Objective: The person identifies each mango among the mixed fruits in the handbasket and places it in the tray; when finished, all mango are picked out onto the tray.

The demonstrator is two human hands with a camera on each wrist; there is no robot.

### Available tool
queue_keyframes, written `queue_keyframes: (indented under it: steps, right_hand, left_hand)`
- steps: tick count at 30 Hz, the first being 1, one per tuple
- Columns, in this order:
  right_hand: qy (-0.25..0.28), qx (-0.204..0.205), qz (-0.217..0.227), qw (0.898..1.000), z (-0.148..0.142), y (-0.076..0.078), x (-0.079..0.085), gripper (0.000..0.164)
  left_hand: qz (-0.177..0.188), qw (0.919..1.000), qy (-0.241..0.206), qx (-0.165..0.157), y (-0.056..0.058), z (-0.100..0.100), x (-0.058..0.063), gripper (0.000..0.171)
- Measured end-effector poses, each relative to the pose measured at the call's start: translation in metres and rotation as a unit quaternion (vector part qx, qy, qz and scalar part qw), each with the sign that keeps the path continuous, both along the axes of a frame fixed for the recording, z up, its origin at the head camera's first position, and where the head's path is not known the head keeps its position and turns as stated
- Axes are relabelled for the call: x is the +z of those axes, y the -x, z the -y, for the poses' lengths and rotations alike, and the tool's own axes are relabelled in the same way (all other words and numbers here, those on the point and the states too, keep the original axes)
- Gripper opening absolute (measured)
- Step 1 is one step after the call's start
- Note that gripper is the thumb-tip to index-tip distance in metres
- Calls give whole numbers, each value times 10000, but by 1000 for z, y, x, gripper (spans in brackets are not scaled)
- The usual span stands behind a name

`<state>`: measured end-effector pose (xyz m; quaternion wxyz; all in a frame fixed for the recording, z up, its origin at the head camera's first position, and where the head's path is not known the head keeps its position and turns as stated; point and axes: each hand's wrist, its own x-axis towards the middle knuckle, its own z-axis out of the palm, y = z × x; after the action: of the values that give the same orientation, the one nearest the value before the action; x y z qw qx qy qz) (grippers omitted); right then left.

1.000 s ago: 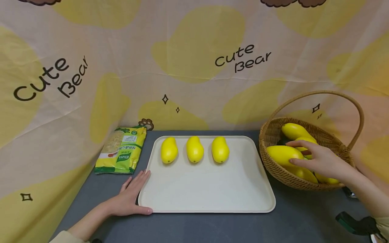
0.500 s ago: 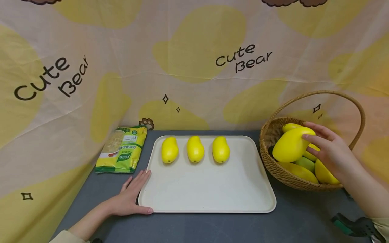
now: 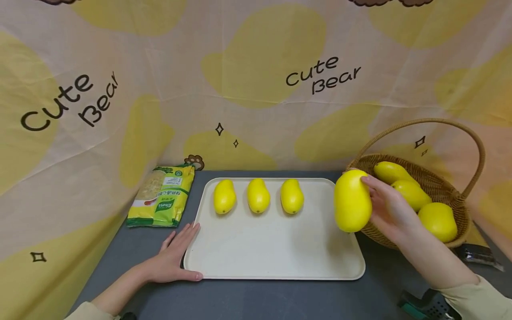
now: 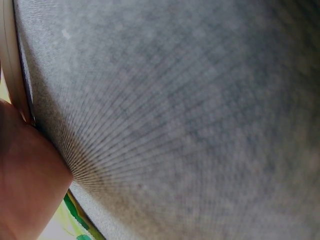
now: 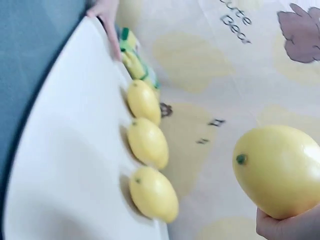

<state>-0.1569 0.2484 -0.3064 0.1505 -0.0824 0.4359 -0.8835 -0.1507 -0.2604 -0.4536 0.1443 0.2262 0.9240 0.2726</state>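
My right hand [image 3: 394,211] grips a yellow mango [image 3: 353,201] and holds it up over the right edge of a white tray [image 3: 272,253]; the same mango [image 5: 277,170] looms large in the right wrist view. Three more mangoes, a left one [image 3: 225,197], a middle one [image 3: 258,196] and a right one [image 3: 292,196], lie in a row along the tray's far side. At the tray's left edge rests my left hand [image 3: 173,260], fingers straight and spread, thumb at the near corner. Behind the right hand, a wicker basket [image 3: 444,189] contains several mangoes [image 3: 438,221].
A yellow-green food packet [image 3: 162,196] lies left of the tray on the grey table [image 3: 240,300]. The basket's tall handle [image 3: 430,120] arches above it. A dark object [image 3: 478,254] sits right of the basket, and a printed cloth [image 3: 256,80] hangs behind.
My right hand has lifted a mango out of the basket and carried it left to the tray's right edge. The left hand has stayed at the tray's left side.
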Motion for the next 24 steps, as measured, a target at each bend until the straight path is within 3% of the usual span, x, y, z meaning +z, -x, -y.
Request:
queue_keyframes:
  steps: [2, 4, 7, 9, 12, 24]
  right_hand:
    - [-709, -140, 68, 9974, 15, 1, -5, 31]
    - [-1533, -373, 191, 9873, 28, 2, -11, 41]
    - [-2699, -727, 452, 9591, 44, 7, -22, 61]
    - [-3184, -927, 627, 9413, 52, 12, -31, 67]
    - [-3561, -1212, 710, 9238, 60, 21, -46, 66]
    - [-4245, -2151, 788, 8760, 70, 58, -94, 59]
  left_hand:
    - [-52, 10000, 26, -2, 0, 0, -1, 118]
    - [-73, 10000, 40, -20, 0, -1, -1, 118]
    - [-44, 10000, -11, -51, 0, -2, -1, 118]
    - [-23, 10000, -23, -65, 0, -2, 0, 118]
    - [-27, 10000, -18, -68, 1, -3, 0, 118]
    - [-74, 10000, -53, -14, -1, 0, 1, 118]
